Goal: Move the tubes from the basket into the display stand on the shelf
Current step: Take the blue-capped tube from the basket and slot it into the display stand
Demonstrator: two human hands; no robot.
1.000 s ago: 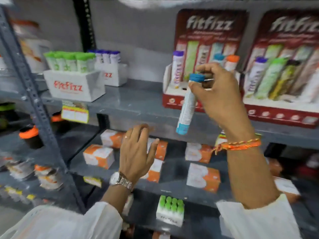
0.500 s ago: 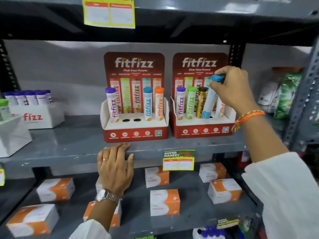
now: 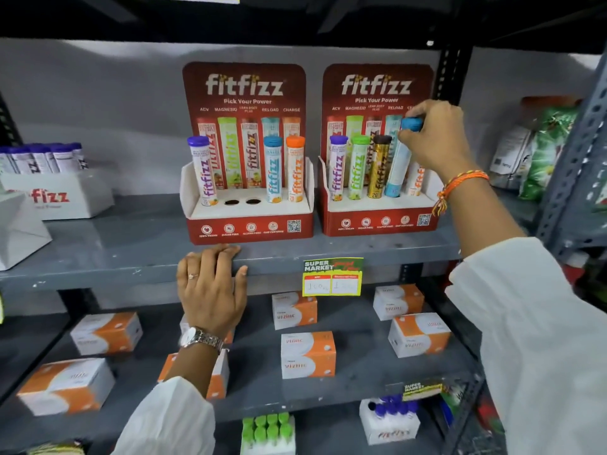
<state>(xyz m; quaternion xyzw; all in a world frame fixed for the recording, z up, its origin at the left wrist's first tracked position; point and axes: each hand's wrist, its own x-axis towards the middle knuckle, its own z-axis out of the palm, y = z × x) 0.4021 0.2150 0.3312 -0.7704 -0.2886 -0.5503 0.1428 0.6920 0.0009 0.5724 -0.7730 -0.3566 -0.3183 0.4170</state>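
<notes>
Right hand (image 3: 433,136) closed around the blue cap of a light-blue tube (image 3: 398,165), which leans leftward at its base, its lower end at the 4th slot of the right display stand (image 3: 381,221); whether it is seated cannot be told. That stand also carries purple-, green- and brown-capped tubes and 1 partly hidden behind the wrist. Left hand (image 3: 212,287) lies flat, fingers spread, on the grey shelf edge (image 3: 98,274), holding nothing. The left display stand (image 3: 249,224) shows 3 tubes and 2 vacant holes (image 3: 242,201).
</notes>
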